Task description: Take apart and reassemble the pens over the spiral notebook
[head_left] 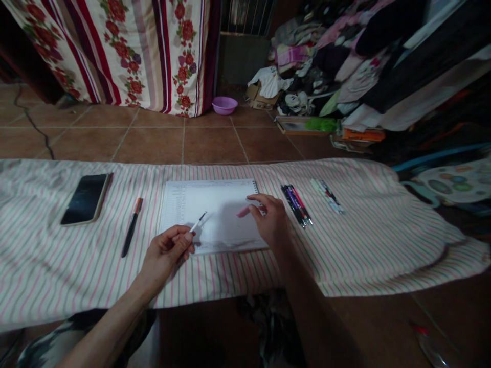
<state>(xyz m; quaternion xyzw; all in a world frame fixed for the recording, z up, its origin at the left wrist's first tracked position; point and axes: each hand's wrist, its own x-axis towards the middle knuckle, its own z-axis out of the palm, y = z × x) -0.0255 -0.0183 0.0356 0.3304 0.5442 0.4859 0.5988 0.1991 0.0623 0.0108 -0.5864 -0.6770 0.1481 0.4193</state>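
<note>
The left hand (pixel 169 250) pinches a white pen (pixel 198 222); slipping could mark the notebook (pixel 215 197). The right hand's (pixel 271 217) grip is unclear.

This looks like a home: a flowered curtain (pixel 140 56) hangs over a brown tiled floor (pixel 153 142), a purple basin (pixel 225 106) sits near the curtain's hem, and clothes (pixel 330 61) (a whole heap of them) are piled toward the back right.

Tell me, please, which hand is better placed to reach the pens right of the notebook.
Likely the right hand: it is nearer the pens; the left hand, farther away, holds a slim white item.
</note>
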